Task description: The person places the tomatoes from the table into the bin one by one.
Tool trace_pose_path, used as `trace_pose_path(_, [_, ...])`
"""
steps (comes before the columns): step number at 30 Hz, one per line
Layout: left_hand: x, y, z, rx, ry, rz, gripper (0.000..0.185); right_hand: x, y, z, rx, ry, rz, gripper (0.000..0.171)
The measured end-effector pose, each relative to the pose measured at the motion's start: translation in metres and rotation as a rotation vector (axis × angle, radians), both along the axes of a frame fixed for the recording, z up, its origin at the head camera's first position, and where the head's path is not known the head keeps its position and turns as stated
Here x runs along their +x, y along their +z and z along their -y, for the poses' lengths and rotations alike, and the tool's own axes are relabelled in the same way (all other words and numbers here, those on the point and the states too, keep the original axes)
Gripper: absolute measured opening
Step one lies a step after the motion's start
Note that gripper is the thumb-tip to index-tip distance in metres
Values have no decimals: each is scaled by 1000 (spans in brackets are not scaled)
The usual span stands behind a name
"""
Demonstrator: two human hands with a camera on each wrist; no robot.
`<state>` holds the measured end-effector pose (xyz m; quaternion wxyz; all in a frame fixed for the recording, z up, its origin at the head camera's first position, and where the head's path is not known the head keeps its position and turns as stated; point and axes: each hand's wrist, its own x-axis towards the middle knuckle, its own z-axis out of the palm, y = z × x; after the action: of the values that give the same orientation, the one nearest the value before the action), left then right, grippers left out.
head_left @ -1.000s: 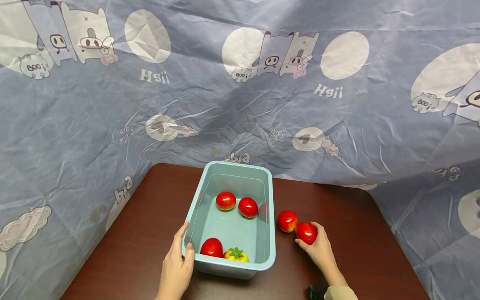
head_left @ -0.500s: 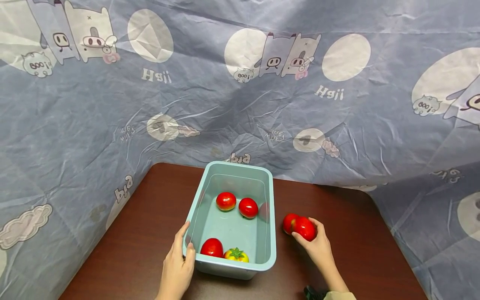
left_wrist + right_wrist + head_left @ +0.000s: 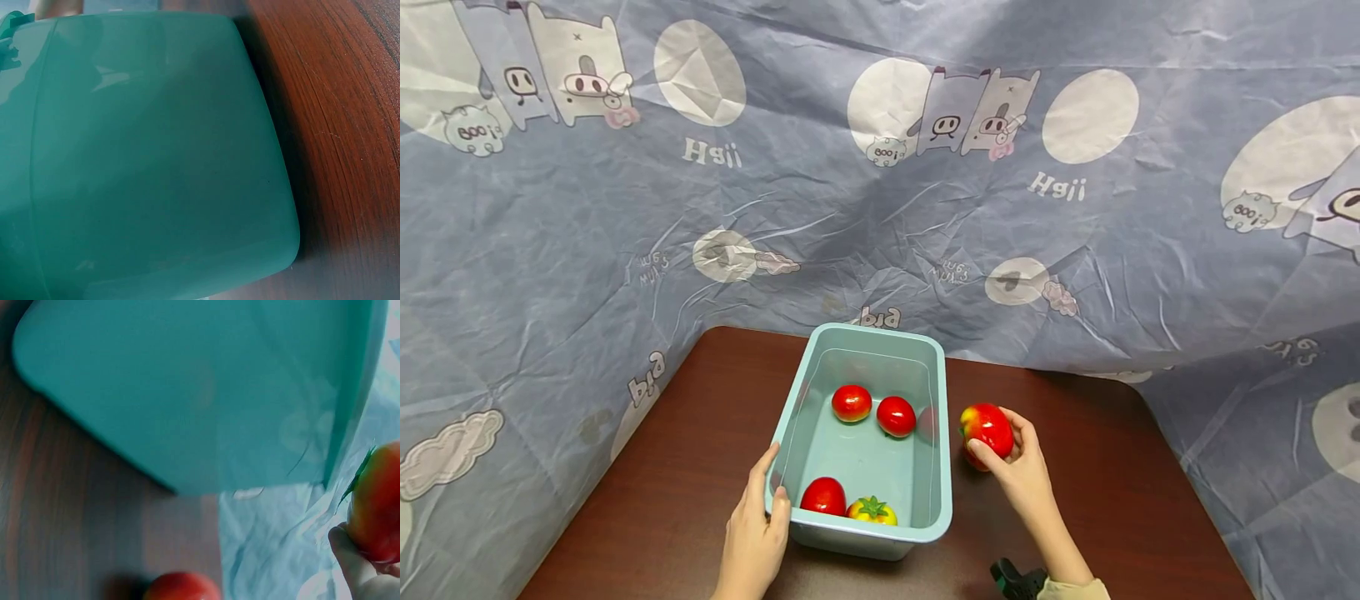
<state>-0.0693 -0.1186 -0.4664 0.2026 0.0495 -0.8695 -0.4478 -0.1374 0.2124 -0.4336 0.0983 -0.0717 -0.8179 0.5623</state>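
Observation:
In the head view, my right hand (image 3: 1024, 467) grips a glossy red tomato (image 3: 988, 428) with a yellowish patch at its left. The same held tomato (image 3: 378, 503) shows its green stem leaves in the right wrist view. On the table below it lies another red tomato (image 3: 182, 587), mostly covered by the held one in the head view. My left hand (image 3: 755, 533) holds the near left corner of a pale blue-green plastic bin (image 3: 946, 467), fingers along the side and thumb at the front. Inside the bin are red tomatoes (image 3: 852, 403) and a yellow one with green leaves (image 3: 872, 510).
The bin stands on a dark reddish-brown table (image 3: 1120, 475). A blue-grey printed cloth (image 3: 850, 208) hangs behind the table and along its sides. A dark strap-like object (image 3: 1018, 581) sits by the right wrist.
My right hand has lifted its tomato up and left, over the other tomato on the table, and turned it so the yellow patch shows. The left hand and bin stay put.

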Motion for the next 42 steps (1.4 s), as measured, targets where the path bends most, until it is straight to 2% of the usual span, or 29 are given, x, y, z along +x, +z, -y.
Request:
trace_pose_path(8, [0, 1, 0, 2, -1, 10, 55, 6, 25, 18, -100, 40, -53, 65])
trace_pose_path(13, [1, 1, 0, 3, 0, 18, 55, 8, 33, 27, -150, 80, -81, 64])
trace_pose_path(25, [0, 2, -2, 9, 2, 12, 55, 11, 39, 49, -246, 223, -121, 64])
trace_pose_path(35, [1, 3, -1, 14, 0, 25, 55, 13, 40, 66, -244, 299, -92, 67])
trace_pose_path(42, [1, 2, -1, 12, 1, 14, 55, 12, 38, 72, -210, 305, -65, 69])
